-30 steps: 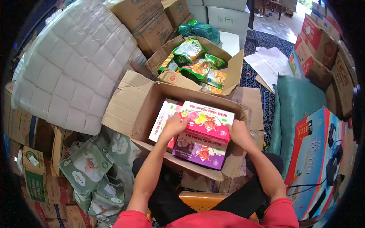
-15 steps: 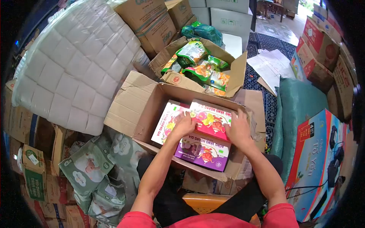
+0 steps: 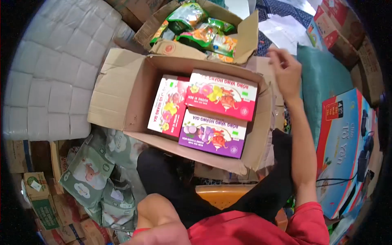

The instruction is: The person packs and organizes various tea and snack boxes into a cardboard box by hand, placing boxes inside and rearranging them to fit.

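Note:
My right hand (image 3: 284,69) is raised beyond the right side of an open cardboard carton (image 3: 136,87). Its fingers are loosely bent and apart, with nothing visible in them. My left arm (image 3: 157,212) is folded back at the bottom edge, blurred, and its hand is out of sight. Inside the carton are a red-and-white printed box (image 3: 222,94) at the upper right, a second red-and-white box (image 3: 168,105) turned sideways at the left, and a purple-and-white box (image 3: 212,132) nearest me. Neither arm touches the boxes.
Behind the carton stands another open carton (image 3: 246,38) of green and orange pouches (image 3: 200,34). Wrapped white packs (image 3: 53,73) rise at left, above green packages (image 3: 90,175). A green sack (image 3: 322,81) and a blue-and-red box (image 3: 343,151) with black cables stand at right.
Both hands have left the boxes in the carton. The right hand moved up and right, while the left arm folded back toward my body. The camera view has shifted.

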`<action>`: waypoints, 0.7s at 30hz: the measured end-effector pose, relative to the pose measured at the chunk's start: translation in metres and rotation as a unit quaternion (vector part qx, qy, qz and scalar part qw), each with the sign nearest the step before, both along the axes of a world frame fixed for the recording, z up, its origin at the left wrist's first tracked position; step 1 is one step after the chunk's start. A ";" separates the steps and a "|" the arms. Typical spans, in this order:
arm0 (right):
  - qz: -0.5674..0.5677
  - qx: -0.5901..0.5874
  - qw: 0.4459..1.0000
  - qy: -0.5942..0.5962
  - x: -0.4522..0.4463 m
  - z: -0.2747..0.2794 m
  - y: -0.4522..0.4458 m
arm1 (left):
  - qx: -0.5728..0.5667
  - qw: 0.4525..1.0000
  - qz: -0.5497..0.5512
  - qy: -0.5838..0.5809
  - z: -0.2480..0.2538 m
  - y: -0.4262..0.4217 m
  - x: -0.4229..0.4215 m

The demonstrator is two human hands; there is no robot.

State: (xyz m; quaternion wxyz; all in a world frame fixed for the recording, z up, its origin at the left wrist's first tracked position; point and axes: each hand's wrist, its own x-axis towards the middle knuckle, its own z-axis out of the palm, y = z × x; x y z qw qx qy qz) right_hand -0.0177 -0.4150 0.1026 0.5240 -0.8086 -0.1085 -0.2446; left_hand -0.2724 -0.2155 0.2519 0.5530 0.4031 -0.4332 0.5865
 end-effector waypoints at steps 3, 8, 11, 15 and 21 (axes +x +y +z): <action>-0.023 0.041 0.999 0.019 0.013 -0.014 -0.022 | 0.027 0.973 0.146 0.178 -0.002 -0.004 -0.020; -0.052 0.021 0.997 0.045 0.020 -0.025 -0.038 | 0.032 0.995 -0.076 0.065 -0.006 -0.016 0.006; -0.046 0.043 0.997 0.048 0.025 -0.021 -0.037 | 0.007 0.959 -0.281 -0.032 -0.019 0.004 -0.006; -0.037 0.049 0.997 0.053 0.023 -0.019 -0.029 | -0.031 0.897 -0.437 0.058 -0.015 0.036 -0.049; -0.033 0.070 0.996 0.052 0.039 -0.024 -0.021 | 0.099 0.846 -0.374 0.367 0.021 0.021 -0.007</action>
